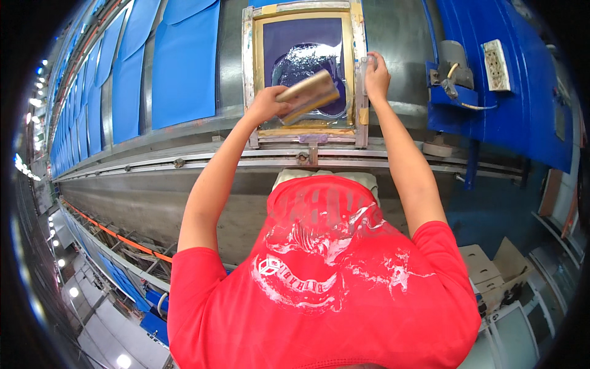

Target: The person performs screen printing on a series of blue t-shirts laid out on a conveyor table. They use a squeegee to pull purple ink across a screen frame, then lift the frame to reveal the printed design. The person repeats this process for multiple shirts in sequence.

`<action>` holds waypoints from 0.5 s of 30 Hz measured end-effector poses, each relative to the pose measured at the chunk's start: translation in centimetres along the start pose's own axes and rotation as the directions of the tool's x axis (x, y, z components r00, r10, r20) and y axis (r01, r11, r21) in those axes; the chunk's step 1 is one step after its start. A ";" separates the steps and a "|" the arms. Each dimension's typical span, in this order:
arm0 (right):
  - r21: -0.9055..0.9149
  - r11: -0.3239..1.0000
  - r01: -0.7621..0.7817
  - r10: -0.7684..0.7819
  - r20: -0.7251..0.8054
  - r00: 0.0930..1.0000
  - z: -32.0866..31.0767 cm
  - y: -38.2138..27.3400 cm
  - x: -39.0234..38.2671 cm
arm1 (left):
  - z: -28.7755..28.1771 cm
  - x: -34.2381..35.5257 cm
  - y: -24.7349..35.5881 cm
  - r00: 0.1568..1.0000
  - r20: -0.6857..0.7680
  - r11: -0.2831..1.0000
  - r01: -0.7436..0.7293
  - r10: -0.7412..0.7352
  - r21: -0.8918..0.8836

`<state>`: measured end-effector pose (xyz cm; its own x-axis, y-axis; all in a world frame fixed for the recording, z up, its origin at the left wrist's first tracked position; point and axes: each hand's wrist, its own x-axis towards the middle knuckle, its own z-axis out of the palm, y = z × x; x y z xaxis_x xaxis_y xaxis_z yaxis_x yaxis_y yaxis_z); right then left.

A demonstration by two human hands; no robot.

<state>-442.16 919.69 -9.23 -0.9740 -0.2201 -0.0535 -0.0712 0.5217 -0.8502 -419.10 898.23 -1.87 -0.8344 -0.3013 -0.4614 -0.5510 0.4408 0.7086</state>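
Note:
In front of me a screen printing frame [361, 92] with taped inner edges lies on the long table. Wet dark ink [283, 67] shines in a pool on its dark purple mesh. My left hand [268, 106] is closed round the handle end of a squeegee [310, 95], held slantwise over the lower part of the mesh and slightly blurred. At the frame's right side, near a small metal fitting, my right hand [377, 79] is closed on the rail; its fingertips are partly hidden.
Blue sheets [184, 67] lie in a row along the table to the left. A metal rail [233, 161] runs along the near edge. To the right stands a blue machine panel [516, 117] with a motor [455, 64]. Cardboard boxes [482, 267] sit at lower right.

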 end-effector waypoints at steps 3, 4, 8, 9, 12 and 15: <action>-0.051 0.999 -0.003 0.004 0.016 1.000 0.6 0.2 0.1 | 0.9 4.2 -1.0 0.960 0.264 0.983 -0.130 0.091 0.132; -0.049 0.999 0.017 -0.016 0.024 1.000 0.6 0.5 0.3 | 1.0 5.4 -0.8 0.931 0.360 0.980 -0.125 0.061 0.157; -0.240 0.966 0.100 -0.058 0.176 0.983 -1.1 0.3 1.4 | -0.9 8.4 -1.0 0.771 0.637 0.997 -0.047 0.000 0.057; -0.416 0.885 0.208 -0.125 0.217 0.968 -1.9 -0.5 1.4 | -2.2 8.6 -1.4 0.748 0.664 1.000 0.004 -0.020 0.025; -0.304 0.823 0.480 -0.344 0.404 0.847 -2.6 -5.8 3.8 | -6.7 10.7 0.3 0.834 0.545 0.992 -0.123 0.085 0.034; -0.176 0.613 0.770 -0.614 0.507 0.604 1.1 -11.8 5.6 | -9.2 13.3 1.7 0.961 0.189 0.927 -0.250 0.202 0.281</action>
<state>-446.57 911.41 -0.04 -0.4360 -0.8715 0.2244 -0.8318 0.2950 -0.4702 -431.05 887.23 -1.92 -0.9153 -0.0408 -0.4006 -0.3044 0.7213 0.6221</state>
